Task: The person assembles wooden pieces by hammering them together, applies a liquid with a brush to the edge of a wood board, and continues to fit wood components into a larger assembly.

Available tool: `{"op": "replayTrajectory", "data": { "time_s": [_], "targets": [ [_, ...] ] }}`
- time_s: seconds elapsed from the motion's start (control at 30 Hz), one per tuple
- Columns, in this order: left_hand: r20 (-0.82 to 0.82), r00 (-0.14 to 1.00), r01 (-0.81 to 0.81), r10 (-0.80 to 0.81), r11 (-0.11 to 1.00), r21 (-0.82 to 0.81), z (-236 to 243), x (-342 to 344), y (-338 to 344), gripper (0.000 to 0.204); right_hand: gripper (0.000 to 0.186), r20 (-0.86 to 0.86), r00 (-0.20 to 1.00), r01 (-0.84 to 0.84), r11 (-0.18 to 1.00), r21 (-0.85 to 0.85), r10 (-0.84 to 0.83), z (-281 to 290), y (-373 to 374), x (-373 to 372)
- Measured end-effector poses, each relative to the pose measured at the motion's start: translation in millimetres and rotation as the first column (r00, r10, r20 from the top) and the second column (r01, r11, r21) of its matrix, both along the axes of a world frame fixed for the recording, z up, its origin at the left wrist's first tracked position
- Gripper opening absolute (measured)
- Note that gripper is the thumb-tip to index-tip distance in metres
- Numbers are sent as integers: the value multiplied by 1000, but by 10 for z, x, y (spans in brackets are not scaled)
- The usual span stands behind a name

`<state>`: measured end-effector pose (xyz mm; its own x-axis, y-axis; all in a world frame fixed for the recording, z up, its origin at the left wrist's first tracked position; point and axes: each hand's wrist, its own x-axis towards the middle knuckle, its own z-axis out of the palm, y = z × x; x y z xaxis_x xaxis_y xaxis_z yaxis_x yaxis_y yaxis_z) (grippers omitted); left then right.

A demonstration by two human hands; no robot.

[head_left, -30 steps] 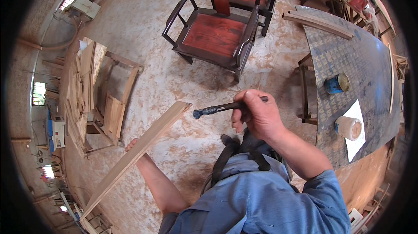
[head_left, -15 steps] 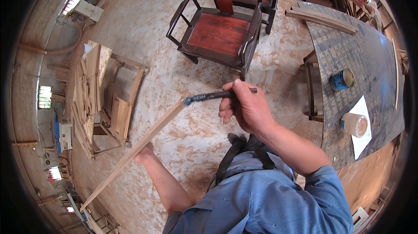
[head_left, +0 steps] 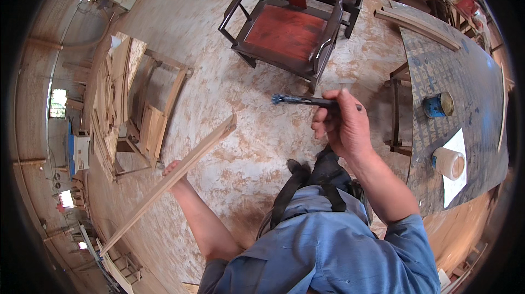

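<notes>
My left hand (head_left: 174, 171) is closed around a long, bare wooden strip (head_left: 186, 164), partly hidden behind it. The strip slants from the lower left up toward the middle of the view. In my right hand (head_left: 347, 127) is a dark-handled brush (head_left: 306, 100), pinched between thumb and fingers. Its bristles look blue and clumped, and they point left. A gap separates the brush tip from the strip's upper end.
A dark wooden armchair (head_left: 290, 28) with a red seat stands ahead, another behind it. On the right, a dark-topped table (head_left: 476, 91) bears a blue can (head_left: 436, 105), a pale jar (head_left: 447, 162) on white paper and wooden rails (head_left: 418, 27). Planks (head_left: 116, 89) lie stacked at the left.
The brush in my right hand has lifted off the strip's upper end and moved right and up. My left hand and the strip have shifted slightly, and the strip's end appears turned.
</notes>
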<state>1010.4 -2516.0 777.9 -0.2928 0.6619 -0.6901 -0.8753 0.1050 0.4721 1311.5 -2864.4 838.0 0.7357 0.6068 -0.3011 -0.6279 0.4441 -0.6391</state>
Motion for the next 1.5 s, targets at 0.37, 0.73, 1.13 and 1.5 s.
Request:
{"op": "replayTrajectory", "data": {
  "time_s": [0.37,0.73,1.13,1.5],
  "targets": [
    [266,962,72,-57,996,-47,-183,-431,522,43,26,19,972,-230,968,-102,233,-392,329,-361],
    [476,860,124,-186,979,159,-554,-662,534,18,27,49,969,-235,967,-97,240,-467,575,-417],
    [763,-600,195,242,969,-154,-860,-640,228,25,34,-101,984,-151,986,-67,144,-634,590,-390],
    [843,-538,222,-19,961,163,-1015,-726,175,15,31,-183,974,-127,991,43,133,-664,552,-287]
  ]
}}
